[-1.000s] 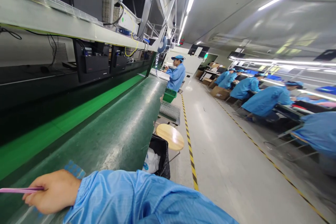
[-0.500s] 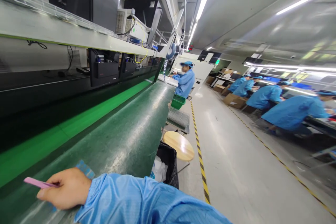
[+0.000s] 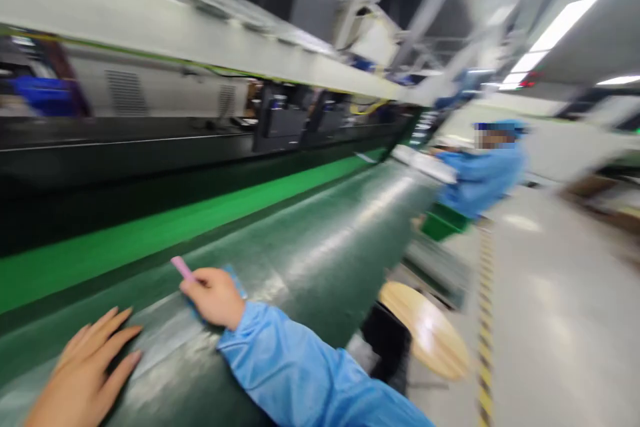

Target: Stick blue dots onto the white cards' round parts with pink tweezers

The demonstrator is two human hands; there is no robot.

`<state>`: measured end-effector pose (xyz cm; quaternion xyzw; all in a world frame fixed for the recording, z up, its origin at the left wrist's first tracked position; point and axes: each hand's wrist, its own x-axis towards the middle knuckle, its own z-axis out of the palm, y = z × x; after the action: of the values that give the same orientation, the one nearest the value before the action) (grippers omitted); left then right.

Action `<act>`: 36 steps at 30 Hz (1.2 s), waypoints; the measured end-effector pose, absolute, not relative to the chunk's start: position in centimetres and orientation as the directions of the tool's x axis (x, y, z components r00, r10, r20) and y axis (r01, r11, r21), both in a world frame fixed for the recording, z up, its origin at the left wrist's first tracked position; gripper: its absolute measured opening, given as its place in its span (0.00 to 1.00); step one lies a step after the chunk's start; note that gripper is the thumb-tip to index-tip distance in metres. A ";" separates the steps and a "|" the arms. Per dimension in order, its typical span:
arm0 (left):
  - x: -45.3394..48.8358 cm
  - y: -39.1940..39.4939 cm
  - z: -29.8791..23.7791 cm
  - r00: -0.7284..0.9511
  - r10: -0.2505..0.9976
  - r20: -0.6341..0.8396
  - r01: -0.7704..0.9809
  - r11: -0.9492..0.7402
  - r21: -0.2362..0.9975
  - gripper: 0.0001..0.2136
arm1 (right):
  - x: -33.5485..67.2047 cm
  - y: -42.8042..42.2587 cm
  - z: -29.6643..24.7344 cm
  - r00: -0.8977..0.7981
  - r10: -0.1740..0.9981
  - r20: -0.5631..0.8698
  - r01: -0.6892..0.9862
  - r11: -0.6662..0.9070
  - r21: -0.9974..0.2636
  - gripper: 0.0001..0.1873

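My right hand is closed around a slim pink stick-like object, whose flat end sticks out past the thumb and fingers. Its exact kind is unclear. Behind that hand, some blue film-like material shows in part on the green work surface; whether the hand touches it, I cannot tell. At the lower left, my left hand has its fingers spread over the same surface and holds nothing. Motion blur softens the view.
A green belt strip runs along the far side of the bench, below a white shelf beam. To the right are a round wooden stool, a black bin bag and a green basket. A person in blue works at the far end.
The view has swung left, so the bench fills more of it. My left hand has come into sight at the lower left. My right hand still grips the pink object.
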<state>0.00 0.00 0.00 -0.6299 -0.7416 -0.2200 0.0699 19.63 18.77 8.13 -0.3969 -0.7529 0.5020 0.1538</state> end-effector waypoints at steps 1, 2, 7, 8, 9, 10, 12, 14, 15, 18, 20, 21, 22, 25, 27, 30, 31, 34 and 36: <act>0.9 -0.7 0.7 -0.198 0.910 0.364 0.961 0.106 0.256 0.13 | 20.2 18.9 7.9 -0.644 0.751 -0.145 0.427 0.196 -0.883 0.12; 1.8 -0.9 1.4 -0.207 0.928 0.308 0.950 0.115 0.292 0.13 | 20.7 19.1 7.5 -0.654 0.746 -0.127 0.399 0.198 -0.895 0.14; 4.4 1.2 2.7 -0.321 0.932 0.170 0.880 0.227 0.417 0.14 | 21.6 21.4 5.4 -0.645 0.760 -0.078 0.283 0.143 -0.948 0.30; 4.7 1.6 2.5 -0.339 0.926 0.167 0.872 0.242 0.426 0.14 | 21.7 21.7 5.1 -0.628 0.773 -0.092 0.290 0.122 -0.949 0.33; 5.0 1.9 2.2 -0.355 0.920 0.169 0.863 0.253 0.436 0.14 | 21.9 22.0 5.0 -0.613 0.782 -0.111 0.304 0.104 -0.947 0.35; 5.3 2.1 2.0 -0.369 0.913 0.175 0.856 0.260 0.446 0.14 | 22.1 22.2 4.9 -0.601 0.789 -0.125 0.318 0.094 -0.943 0.36; 5.9 2.5 1.8 -0.400 0.894 0.202 0.843 0.273 0.463 0.13 | 22.5 22.6 4.8 -0.579 0.805 -0.133 0.340 0.090 -0.936 0.37; 6.3 2.7 2.0 -0.442 0.864 0.242 0.831 0.293 0.474 0.13 | 22.8 23.1 4.7 -0.569 0.812 -0.131 0.356 0.100 -0.929 0.37; 6.3 2.8 2.3 -0.466 0.845 0.262 0.825 0.307 0.475 0.12 | 22.9 23.3 4.6 -0.567 0.813 -0.131 0.363 0.104 -0.926 0.38; 5.4 1.6 4.0 -0.542 0.783 0.304 0.802 0.375 0.464 0.13 | 23.0 24.0 4.2 -0.565 0.815 -0.132 0.374 0.110 -0.921 0.40; 4.0 -0.9 5.8 -0.597 0.745 0.298 0.778 0.447 0.441 0.14 | 23.1 24.2 3.9 -0.573 0.811 -0.118 0.367 0.126 -0.922 0.40; 3.1 -2.8 6.8 -0.625 0.728 0.281 0.762 0.490 0.424 0.15 | 23.2 24.2 3.9 -0.578 0.808 -0.110 0.362 0.134 -0.922 0.40; 2.0 -5.1 8.0 -0.657 0.709 0.257 0.740 0.540 0.401 0.16 | 23.2 24.2 3.8 -0.583 0.806 -0.106 0.359 0.138 -0.923 0.40; -1.2 -13.3 11.9 -0.731 0.671 0.123 0.672 0.678 0.298 0.17 | 23.2 23.7 4.1 -0.574 0.806 -0.145 0.379 0.105 -0.919 0.41; -2.8 -18.4 14.3 -0.777 0.629 0.002 0.617 0.762 0.194 0.20 | 23.0 23.4 4.4 -0.562 0.805 -0.189 0.403 0.067 -0.913 0.40; -3.6 -24.0 16.4 -0.837 0.529 -0.141 0.530 0.847 0.030 0.27 | 22.7 23.0 4.8 -0.556 0.802 -0.220 0.407 0.032 -0.913 0.37; -3.6 -25.2 16.4 -0.846 0.504 -0.175 0.514 0.858 -0.011 0.30 | 22.6 22.9 5.0 -0.557 0.801 -0.218 0.400 0.028 -0.916 0.36; -3.3 -26.6 15.3 -0.850 0.467 -0.244 0.498 0.863 -0.083 0.35 | 22.2 22.7 5.3 -0.566 0.798 -0.206 0.374 0.026 -0.927 0.33; -3.4 -26.5 14.2 -0.843 0.467 -0.268 0.506 0.857 -0.099 0.36 | 22.0 22.5 5.5 -0.576 0.792 -0.203 0.365 0.027 -0.931 0.33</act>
<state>-3.38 -26.50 14.25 -0.2541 -0.9564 0.0829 -0.1178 22.05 22.49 5.54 -0.4189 -0.6907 0.5575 0.1914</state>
